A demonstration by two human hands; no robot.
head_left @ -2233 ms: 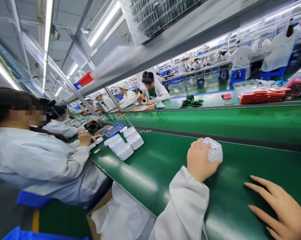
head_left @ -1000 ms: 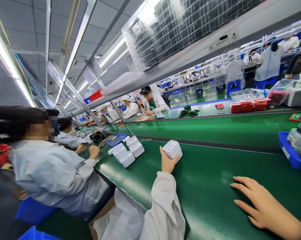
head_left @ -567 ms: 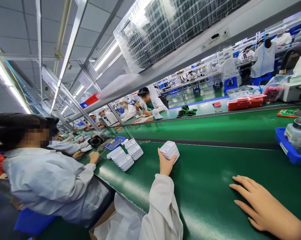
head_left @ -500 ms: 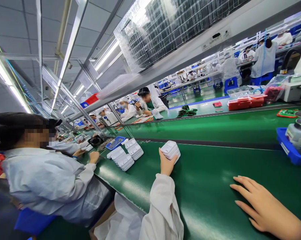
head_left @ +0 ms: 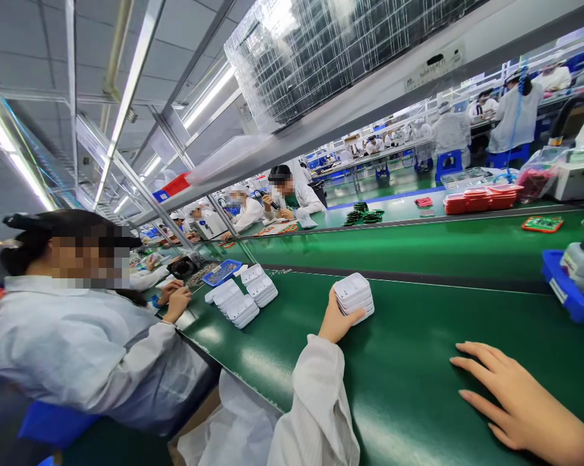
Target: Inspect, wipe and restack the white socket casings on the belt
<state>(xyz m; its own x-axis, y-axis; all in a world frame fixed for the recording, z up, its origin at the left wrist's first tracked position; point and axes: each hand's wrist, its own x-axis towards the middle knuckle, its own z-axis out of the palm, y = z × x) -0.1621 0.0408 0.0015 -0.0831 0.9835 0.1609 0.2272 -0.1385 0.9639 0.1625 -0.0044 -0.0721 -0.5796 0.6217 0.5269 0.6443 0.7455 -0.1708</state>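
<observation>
My left hand (head_left: 339, 317) is closed around a small stack of white plastic cases (head_left: 357, 294), thumb along the near side and fingers behind. The stack is at the middle of the green work surface (head_left: 408, 362); whether it rests there or is held just above, I cannot tell. Over the right part of that surface is my right hand (head_left: 508, 391), palm down, fingers spread and holding nothing. Left of the held stack, more white plastic cases (head_left: 240, 304) lie in leaning rows.
A co-worker in a white coat (head_left: 78, 336) sits close on the left, hands at the bench. Behind the white rows lies a blue tray (head_left: 222, 272). At right stands a blue bin (head_left: 570, 291) with a bottle in it. Beyond the divider are a circuit board (head_left: 542, 224) and red cases (head_left: 483, 199).
My left hand has shifted right with the stack of white cases. My right hand stays spread in nearly the same place. The co-worker's head has turned and their hands have come together.
</observation>
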